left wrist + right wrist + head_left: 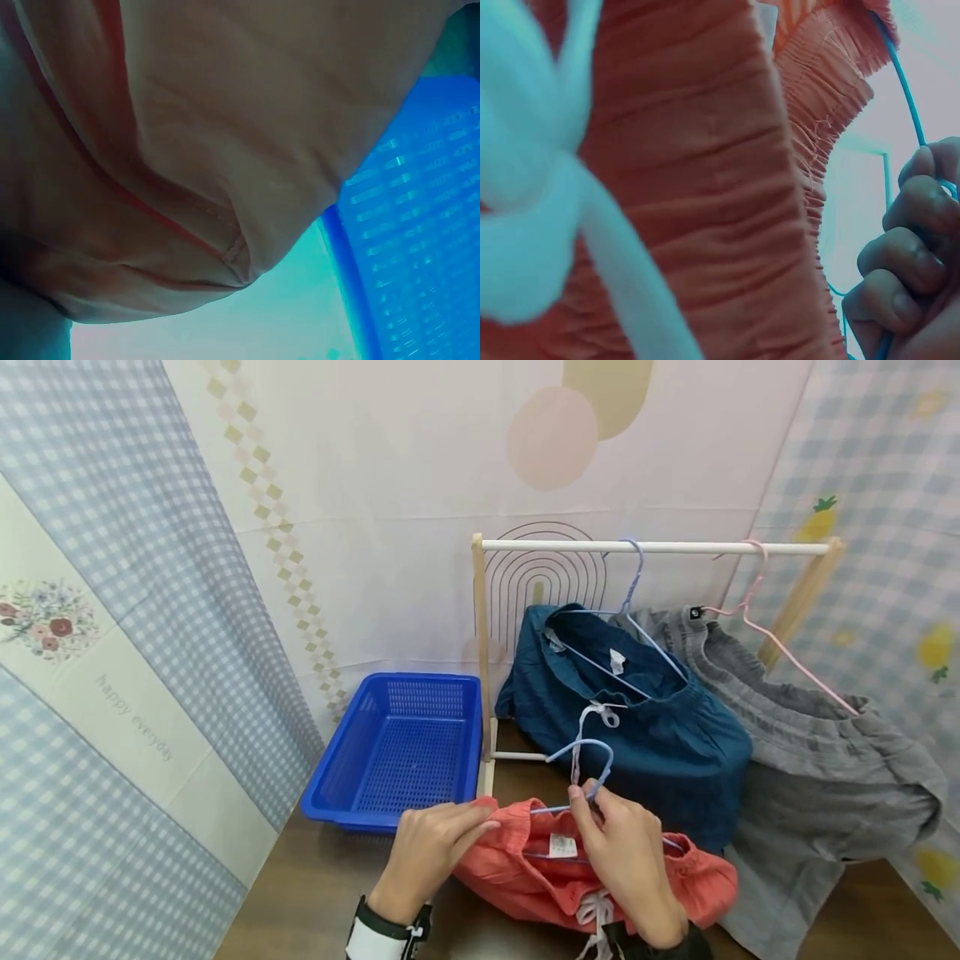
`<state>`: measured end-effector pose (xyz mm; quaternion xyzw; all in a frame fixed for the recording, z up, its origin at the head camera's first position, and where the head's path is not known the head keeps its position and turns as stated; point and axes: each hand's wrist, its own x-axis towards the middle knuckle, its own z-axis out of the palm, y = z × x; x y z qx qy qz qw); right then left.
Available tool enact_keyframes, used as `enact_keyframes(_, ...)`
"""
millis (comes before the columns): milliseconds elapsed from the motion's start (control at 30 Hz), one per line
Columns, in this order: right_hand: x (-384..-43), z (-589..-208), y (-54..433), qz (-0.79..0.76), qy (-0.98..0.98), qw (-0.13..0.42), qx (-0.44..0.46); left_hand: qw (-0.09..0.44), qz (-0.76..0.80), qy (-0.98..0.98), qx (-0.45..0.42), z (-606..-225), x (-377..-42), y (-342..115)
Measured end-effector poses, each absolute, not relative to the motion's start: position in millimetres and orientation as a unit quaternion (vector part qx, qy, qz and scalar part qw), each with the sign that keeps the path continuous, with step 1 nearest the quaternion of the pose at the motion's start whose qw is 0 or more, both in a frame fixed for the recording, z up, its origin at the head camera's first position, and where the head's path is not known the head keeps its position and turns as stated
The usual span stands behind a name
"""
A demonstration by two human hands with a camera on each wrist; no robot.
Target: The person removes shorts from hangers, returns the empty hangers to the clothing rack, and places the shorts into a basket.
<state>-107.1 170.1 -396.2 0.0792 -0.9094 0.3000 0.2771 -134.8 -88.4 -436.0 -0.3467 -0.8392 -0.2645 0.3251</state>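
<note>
Coral shorts (517,889) with a gathered waistband hang on a blue wire hanger (609,764) at the front of the table. My left hand (438,847) pinches the left end of their waistband. At the hanger's neck, just under the hook, my right hand (618,852) grips the wire with curled fingers, seen also as a hand (907,255) in the right wrist view. A white drawstring (596,906) dangles from the waistband's front. Coral fabric (262,112) fills most of the left wrist view and hides the left fingers there.
A blue plastic basket (416,768) stands left of a wooden rack with a white rail (540,546). On the rail hang teal shorts (637,760) on a blue hanger and grey pants (795,777) on a pink hanger (795,664). Cloth curtains (390,460) surround the table.
</note>
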Motion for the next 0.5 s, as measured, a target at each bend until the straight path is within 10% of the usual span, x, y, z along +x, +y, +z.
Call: enact_keyframes(500,-106,-403,175,0.307,-0.908,0.272,0.086,0.331,-0.314,-0.811,-0.367,-453,-138,-103)
